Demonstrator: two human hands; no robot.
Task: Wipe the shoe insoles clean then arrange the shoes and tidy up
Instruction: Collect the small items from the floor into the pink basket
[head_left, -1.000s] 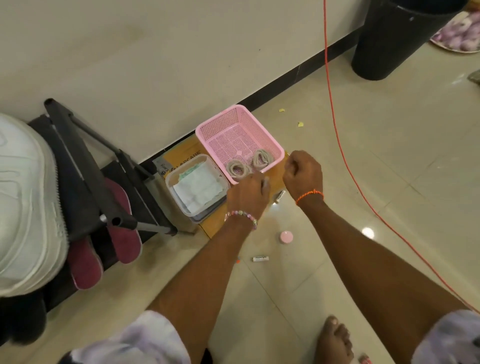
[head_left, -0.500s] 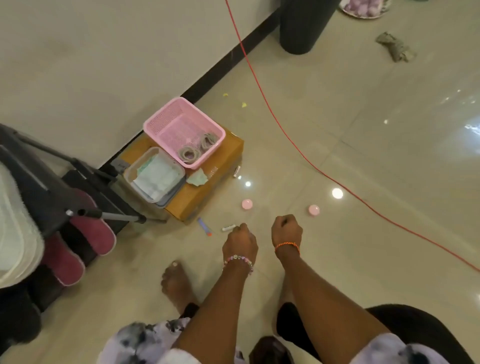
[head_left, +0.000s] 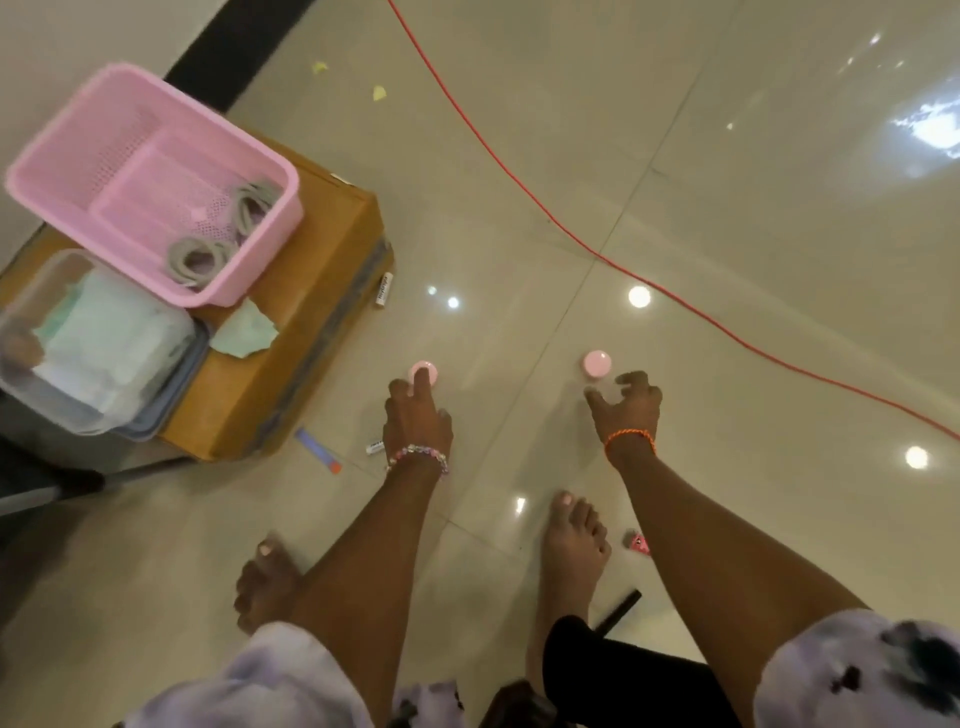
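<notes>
I'm in the tidy-up stretch, I judge — left hand (head_left: 418, 421) fingertips touching one pink cap (head_left: 424, 372), right hand (head_left: 626, 408) spread, unclenched, beside the other pink cap (head_left: 596, 363) — floor (head_left: 727, 218) litter remains.

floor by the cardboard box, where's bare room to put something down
Bare tile lies beyond the orange cord, toward the upper right, and between the two pink discs. It is crowded along the cardboard box, where small tubes and scraps lie, and around both hands and feet.
</notes>
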